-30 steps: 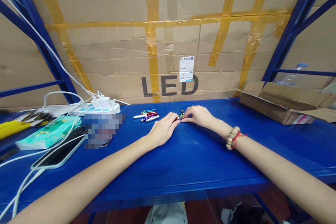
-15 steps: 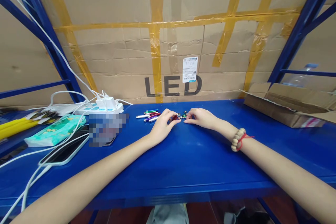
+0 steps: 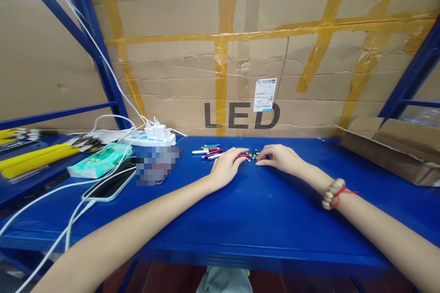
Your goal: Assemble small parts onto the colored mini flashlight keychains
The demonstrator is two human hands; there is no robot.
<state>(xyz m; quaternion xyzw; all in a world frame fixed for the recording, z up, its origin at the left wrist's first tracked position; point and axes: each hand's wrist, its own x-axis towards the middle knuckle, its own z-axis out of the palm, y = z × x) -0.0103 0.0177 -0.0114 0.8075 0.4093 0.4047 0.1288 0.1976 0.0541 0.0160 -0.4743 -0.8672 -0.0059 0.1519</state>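
1. I saw my left hand (image 3: 227,167) lying palm down on the blue metal shelf top (image 3: 247,219), its fingertips pinching a small red pen-like barrel (image 3: 243,155).
2. My right hand (image 3: 280,159) rested just right of it, fingers curled and pressed together beside a cluster of tiny dark caps and parts (image 3: 253,154).
3. Just left, a few slim coloured pens (image 3: 208,150) lay side by side; I judged these finished, with the loose cluster left.
4. Far right, an open brown cardboard box (image 3: 395,149) stood; I could not tell its contents.
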